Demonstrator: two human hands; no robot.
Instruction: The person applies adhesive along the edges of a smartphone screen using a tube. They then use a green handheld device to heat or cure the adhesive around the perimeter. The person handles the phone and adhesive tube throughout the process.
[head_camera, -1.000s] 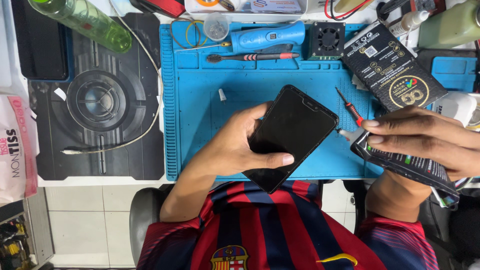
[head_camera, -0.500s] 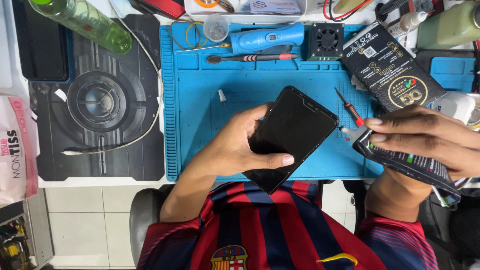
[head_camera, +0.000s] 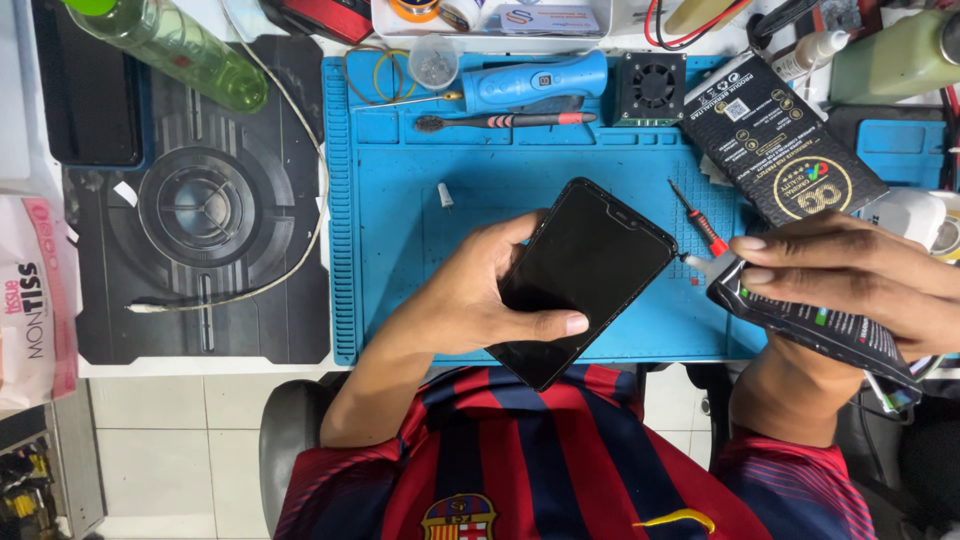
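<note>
Item: black smartphone (head_camera: 583, 280), held over blue repair mat (head_camera: 400, 250).
Our left hand (head_camera: 480, 300) clasps it; our right hand (head_camera: 850, 275) pinches a black glue tube (head_camera: 800, 320).

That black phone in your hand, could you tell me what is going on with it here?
A person seated at a workbench holds a black smartphone, screen dark, in the left hand above a blue work mat. The right hand grips a black tube whose white nozzle points at the phone's right edge. A small red screwdriver lies on the mat beside them, with a black printed box behind it, and a blue power tool and a toothbrush along the mat's far edge.
</note>
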